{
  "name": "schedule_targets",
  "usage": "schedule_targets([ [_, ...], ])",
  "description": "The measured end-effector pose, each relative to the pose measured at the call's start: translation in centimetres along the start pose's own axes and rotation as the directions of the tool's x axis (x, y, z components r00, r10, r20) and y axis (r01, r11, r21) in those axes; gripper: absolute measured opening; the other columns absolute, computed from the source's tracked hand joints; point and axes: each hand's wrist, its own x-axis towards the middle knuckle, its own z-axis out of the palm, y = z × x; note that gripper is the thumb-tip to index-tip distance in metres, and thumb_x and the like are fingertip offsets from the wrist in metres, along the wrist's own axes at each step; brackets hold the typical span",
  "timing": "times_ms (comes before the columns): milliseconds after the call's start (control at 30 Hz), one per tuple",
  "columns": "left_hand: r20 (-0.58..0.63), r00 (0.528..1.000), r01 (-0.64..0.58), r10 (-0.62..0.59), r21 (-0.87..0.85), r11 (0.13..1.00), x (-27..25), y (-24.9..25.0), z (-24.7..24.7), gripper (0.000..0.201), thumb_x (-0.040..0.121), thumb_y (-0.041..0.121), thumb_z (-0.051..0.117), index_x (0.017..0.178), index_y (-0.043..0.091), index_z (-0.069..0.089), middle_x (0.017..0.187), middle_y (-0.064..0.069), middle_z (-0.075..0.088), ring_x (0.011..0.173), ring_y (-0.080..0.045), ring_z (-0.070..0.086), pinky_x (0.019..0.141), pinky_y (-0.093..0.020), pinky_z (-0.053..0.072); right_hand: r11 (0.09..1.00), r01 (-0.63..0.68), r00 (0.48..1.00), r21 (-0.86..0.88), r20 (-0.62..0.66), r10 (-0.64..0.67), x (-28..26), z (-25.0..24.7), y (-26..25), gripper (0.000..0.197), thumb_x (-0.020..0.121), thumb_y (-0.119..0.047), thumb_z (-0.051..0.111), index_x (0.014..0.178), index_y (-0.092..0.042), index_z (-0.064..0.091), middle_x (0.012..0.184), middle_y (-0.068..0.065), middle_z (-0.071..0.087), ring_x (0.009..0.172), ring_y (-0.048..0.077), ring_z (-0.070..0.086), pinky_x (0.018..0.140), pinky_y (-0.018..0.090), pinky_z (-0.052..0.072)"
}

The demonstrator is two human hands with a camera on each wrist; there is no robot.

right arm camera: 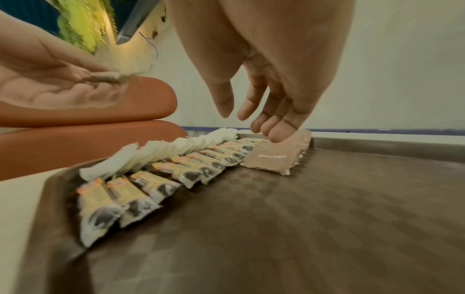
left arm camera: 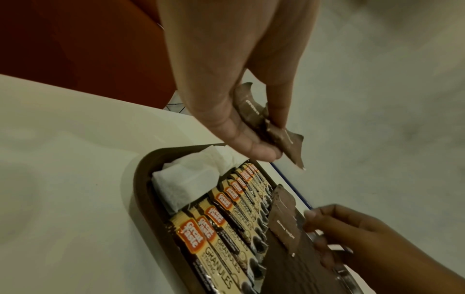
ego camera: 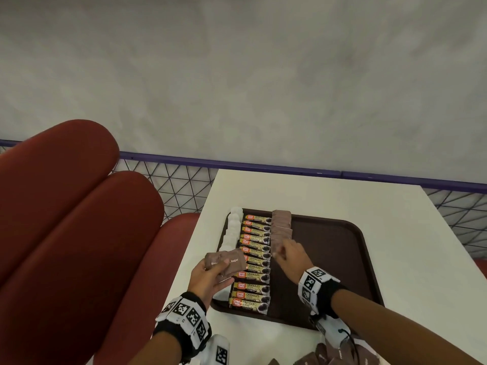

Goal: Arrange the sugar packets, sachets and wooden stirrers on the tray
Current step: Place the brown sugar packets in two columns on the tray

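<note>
Head view: brown tray sits on a white table. Three columns fill the tray's left part. White sachets lie along the left rim, coffee sticks just right of them, side by side, and brown sugar packets overlap in a shorter column that starts at the far rim.

Left hand hovers over the tray's near-left edge and grips a small fan of brown packets, thumb on top, fingers curled beneath. Left wrist view confirms it: thumb and fingers clamp the bent packets, above the sachets.

Right hand reaches to the near end of the sugar column. Right wrist view: fingers loosely bent and close together, thumb apart, tips touching the nearest laid packet; they enclose nothing. That packet lies flat on the tray floor, its edge against the coffee sticks.

More brown packets lie loose on the table at the near edge, beside the right forearm. Red padded seat stands left of the table; a mesh railing runs behind it. Stirrers not seen in any view.
</note>
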Motion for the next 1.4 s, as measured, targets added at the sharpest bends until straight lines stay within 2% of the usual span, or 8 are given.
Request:
schedule_targets([
  [233, -0.004, 0.999, -0.048, 0.048, 0.012, 0.999, -0.4, -0.2, 0.6, 0.023, 0.086, 0.006, 0.063, 0.109, 0.008, 0.058, 0.105, -0.017, 0.067, 0.089, -0.026, 0.067, 0.073, -0.032, 0.056, 0.933, 0.093, 0.988, 0.348, 0.087, -0.131, -1.3, 0.5, -3.6, 0.026, 0.096, -0.037, 0.042, 0.099, -0.013, 0.050, 0.093, -0.001, 0.055, 0.082, 0.013, 0.051, 0.071, 0.020, 0.041],
  [367, -0.012, 0.998, -0.064, 0.064, 0.024, 0.998, -0.5, -0.3, 0.6, 0.029, 0.086, 0.008, 0.063, 0.114, 0.006, 0.056, 0.110, -0.019, 0.066, 0.097, -0.029, 0.066, 0.073, -0.032, 0.054, 0.868, 0.084, 0.976, 0.490, 0.133, -0.170, -1.6, 0.7, -5.1, 0.036, 0.094, -0.035, 0.048, 0.125, -0.020, 0.039, 0.096, -0.006, 0.051, 0.078, 0.002, 0.050, 0.071, 0.016, 0.042],
  [500, -0.028, 0.998, -0.060, 0.060, 0.033, 0.998, -0.6, -0.4, 0.6, 0.030, 0.087, 0.008, 0.063, 0.116, 0.005, 0.057, 0.111, -0.020, 0.066, 0.097, -0.027, 0.066, 0.073, -0.031, 0.054, 0.822, 0.088, 0.967, 0.563, 0.151, -0.207, -1.5, 1.4, -5.3, 0.057, 0.088, -0.029, 0.060, 0.134, -0.026, 0.026, 0.099, -0.010, 0.048, 0.081, 0.008, 0.054, 0.076, 0.023, 0.049],
  [667, -0.036, 0.998, -0.042, 0.043, 0.047, 0.998, -0.6, -0.6, 0.8, 0.032, 0.087, 0.009, 0.063, 0.118, 0.004, 0.055, 0.112, -0.019, 0.066, 0.098, -0.025, 0.066, 0.072, -0.029, 0.053, 0.809, 0.051, 0.959, 0.586, 0.196, -0.203, -1.7, 2.0, -5.5, 0.060, 0.086, -0.023, 0.064, 0.135, -0.021, 0.029, 0.108, -0.005, 0.048, 0.086, 0.003, 0.054, 0.073, 0.013, 0.047],
  [833, -0.032, 0.999, -0.033, 0.035, 0.060, 0.998, -0.5, -0.7, 0.9, 0.033, 0.085, 0.009, 0.065, 0.117, 0.005, 0.056, 0.112, -0.018, 0.066, 0.093, -0.023, 0.065, 0.070, -0.028, 0.052, 0.879, 0.076, 0.961, 0.470, 0.201, -0.190, -1.7, 2.0, -5.1, 0.012, 0.085, -0.022, 0.063, 0.091, -0.021, 0.053, 0.096, 0.002, 0.055, 0.080, 0.010, 0.049, 0.072, 0.022, 0.041],
  [900, -0.018, 0.999, -0.025, 0.026, 0.067, 0.997, -0.4, -0.7, 0.9, 0.032, 0.085, 0.010, 0.065, 0.116, 0.007, 0.058, 0.111, -0.017, 0.066, 0.096, -0.024, 0.066, 0.068, -0.028, 0.052, 0.886, 0.086, 0.962, 0.456, 0.194, -0.193, -1.7, 1.8, -5.2, 0.019, 0.085, -0.018, 0.064, 0.077, -0.027, 0.049, 0.087, 0.002, 0.054, 0.078, 0.012, 0.048, 0.070, 0.024, 0.040],
  [1167, -0.033, 0.999, 0.040, -0.038, 0.066, 0.997, 0.6, -1.0, -0.4, 0.027, 0.093, 0.004, 0.049, 0.118, 0.002, 0.059, 0.103, -0.017, 0.069, 0.095, -0.027, 0.065, 0.077, -0.032, 0.053, 0.907, -0.134, 0.986, 0.400, -0.033, 0.161, -0.9, -0.5, -1.6, 0.011, 0.087, -0.012, 0.061, 0.097, -0.008, 0.059, 0.091, 0.001, 0.057, 0.085, 0.015, 0.054, 0.070, 0.022, 0.040],
  [1400, -0.070, 0.998, 0.006, -0.002, 0.050, 0.999, 0.7, -0.7, -0.8, 0.024, 0.093, 0.005, 0.052, 0.115, 0.004, 0.062, 0.110, -0.012, 0.064, 0.100, -0.019, 0.059, 0.078, -0.029, 0.052, 0.902, -0.373, 0.925, 0.217, 0.014, 0.380, 0.9, -0.5, 3.1, 0.015, 0.086, -0.019, 0.063, 0.098, -0.010, 0.060, 0.085, 0.002, 0.055, 0.080, 0.018, 0.051, 0.069, 0.023, 0.036],
])
